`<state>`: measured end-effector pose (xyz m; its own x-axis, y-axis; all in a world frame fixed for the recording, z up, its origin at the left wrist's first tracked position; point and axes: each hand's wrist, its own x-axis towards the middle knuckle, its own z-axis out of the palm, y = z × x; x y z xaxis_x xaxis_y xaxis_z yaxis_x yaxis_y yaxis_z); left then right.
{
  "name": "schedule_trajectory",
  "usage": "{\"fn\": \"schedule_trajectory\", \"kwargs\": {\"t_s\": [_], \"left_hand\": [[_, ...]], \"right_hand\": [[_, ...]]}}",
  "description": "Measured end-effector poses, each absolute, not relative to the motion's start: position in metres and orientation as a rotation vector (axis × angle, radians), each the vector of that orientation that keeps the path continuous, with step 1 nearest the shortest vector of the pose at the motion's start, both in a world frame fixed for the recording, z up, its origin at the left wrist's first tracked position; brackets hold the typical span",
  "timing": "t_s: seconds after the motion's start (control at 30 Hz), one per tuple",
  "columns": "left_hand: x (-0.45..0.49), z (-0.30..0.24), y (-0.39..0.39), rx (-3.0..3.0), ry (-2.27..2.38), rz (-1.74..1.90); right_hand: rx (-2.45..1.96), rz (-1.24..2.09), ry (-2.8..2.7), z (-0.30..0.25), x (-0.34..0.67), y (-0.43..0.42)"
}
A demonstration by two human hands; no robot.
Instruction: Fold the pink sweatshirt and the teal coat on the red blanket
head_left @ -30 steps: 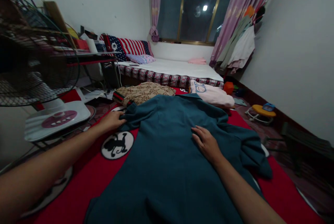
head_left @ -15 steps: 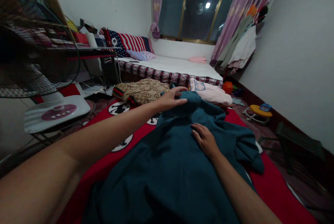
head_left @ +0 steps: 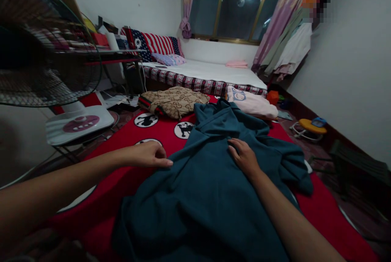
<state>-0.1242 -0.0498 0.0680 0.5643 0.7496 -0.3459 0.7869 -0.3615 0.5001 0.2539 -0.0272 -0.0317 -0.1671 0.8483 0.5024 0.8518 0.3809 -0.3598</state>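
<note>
One broad red cover [head_left: 324, 217] lay beneath everything, presumably giving you a wide, soft surface. On it, the teal garment [head_left: 210, 188] stretched away from you, directly in front, its left side rumpled inward and a sleeve spread to the right. Beyond lay the brown patterned garment [head_left: 180, 99] and, smaller, the pale pink one [head_left: 255, 105], perhaps put at the far end to leave you room. Your hands were apart: your right hand [head_left: 244, 158] rested flat on the teal cloth, fingers loosely extended, probably to steady it; your left hand [head_left: 149, 155] curled at its left edge, though whether it gripped any fabric, you couldn't tell.
</note>
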Motion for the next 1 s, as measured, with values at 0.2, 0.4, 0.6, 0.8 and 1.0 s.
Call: {"fn": "schedule_trajectory", "kwargs": {"t_s": [0.2, 0.4, 0.6, 0.8, 1.0], "left_hand": [[-0.129, 0.083, -0.086, 2.027, 0.975, -0.251], [-0.085, 0.126, -0.093, 1.784, 0.893, 0.186], [-0.004, 0.123, -0.103, 1.902, 0.433, -0.115], [0.043, 0.07, -0.062, 1.924, 0.33, 0.09], [0.035, 0.019, 0.016, 2.185, 1.359, 1.346]], "right_hand": [[-1.486, -0.033, -2.01, -0.03, 0.251, -0.028], [-1.487, 0.021, -1.985, -0.029, 0.251, -0.026], [-1.383, 0.179, -1.803, -0.03, 0.258, -0.026], [-1.417, 0.286, -1.605, -0.026, 0.264, -0.028], [-1.487, 0.259, -1.523, -0.031, 0.263, -0.026]]}}
